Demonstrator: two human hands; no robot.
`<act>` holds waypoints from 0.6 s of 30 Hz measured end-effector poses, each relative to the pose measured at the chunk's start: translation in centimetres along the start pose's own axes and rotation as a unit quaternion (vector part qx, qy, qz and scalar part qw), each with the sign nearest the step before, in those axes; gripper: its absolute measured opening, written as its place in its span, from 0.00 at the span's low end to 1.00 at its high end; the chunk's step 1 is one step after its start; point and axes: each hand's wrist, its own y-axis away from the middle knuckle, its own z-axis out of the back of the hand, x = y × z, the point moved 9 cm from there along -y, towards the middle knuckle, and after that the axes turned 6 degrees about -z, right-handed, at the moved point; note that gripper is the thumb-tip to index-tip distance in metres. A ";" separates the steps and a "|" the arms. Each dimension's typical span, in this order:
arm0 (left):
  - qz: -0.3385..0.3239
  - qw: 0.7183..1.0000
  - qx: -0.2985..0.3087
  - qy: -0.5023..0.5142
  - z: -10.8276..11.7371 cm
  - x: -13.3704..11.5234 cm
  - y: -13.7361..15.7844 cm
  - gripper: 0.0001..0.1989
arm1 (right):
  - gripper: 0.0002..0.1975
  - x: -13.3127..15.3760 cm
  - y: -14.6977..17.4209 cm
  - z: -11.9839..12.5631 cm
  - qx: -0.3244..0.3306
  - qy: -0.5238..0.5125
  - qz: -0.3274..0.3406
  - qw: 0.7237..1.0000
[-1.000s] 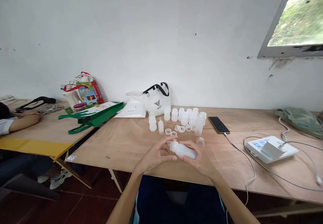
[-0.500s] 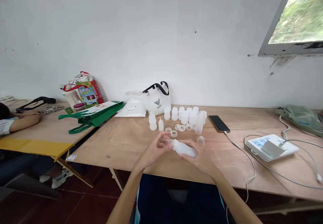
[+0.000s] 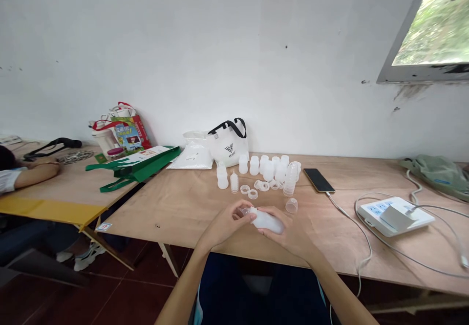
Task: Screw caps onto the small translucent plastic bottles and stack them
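A translucent white plastic bottle [image 3: 269, 222] lies on its side above the front of the table, its neck toward the left. My right hand [image 3: 295, 234] is wrapped round its body. At the neck, my left hand [image 3: 229, 221] pinches a clear piece [image 3: 245, 211], perhaps a cap, whose details the fingers partly hide. Just beyond the hands lie white rings [image 3: 252, 194] and a clear cup-like cap [image 3: 291, 205]. Farther back stand a stack of clear pointed pieces [image 3: 234, 182], a tall stack of clear caps [image 3: 290, 178] and several white bottles [image 3: 268, 170].
A phone [image 3: 318, 180] on a cable and a white power strip [image 3: 395, 215] lie to the right. Against the wall stand a white tote bag [image 3: 229, 149] and a plastic package [image 3: 194, 156]. Leftward are a green bag [image 3: 141, 168] and another person's arm [image 3: 38, 173].
My left hand's fingers have closed further round the clear piece at the bottle's neck. The bottle has tilted slightly and shifted a little; the things on the table stay put.
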 end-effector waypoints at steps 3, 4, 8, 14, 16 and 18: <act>0.010 1.000 -0.011 0.010 -0.5 0.6 -0.1 0.18 | 0.20 0.9 0.2 -0.2 -0.003 0.032 0.046 0.998; 0.018 1.000 -0.019 0.015 -0.6 0.9 -0.1 0.19 | 0.21 1.1 0.3 -0.3 -0.006 0.046 0.061 0.997; 0.023 0.999 -0.026 0.042 -0.6 1.0 -0.3 0.19 | 0.21 1.0 0.2 -0.1 -0.022 0.040 0.056 0.997; -0.065 0.996 0.039 0.046 -0.2 -2.1 0.1 0.18 | 0.17 0.2 -0.2 0.9 0.000 -0.094 -0.029 0.995; -0.074 0.996 0.041 0.035 -0.2 -2.5 0.2 0.20 | 0.17 0.3 -0.2 1.1 0.002 -0.112 -0.041 0.993; -0.069 0.997 0.027 0.028 -0.3 -2.3 0.2 0.21 | 0.18 0.3 -0.2 1.3 0.001 -0.123 -0.050 0.991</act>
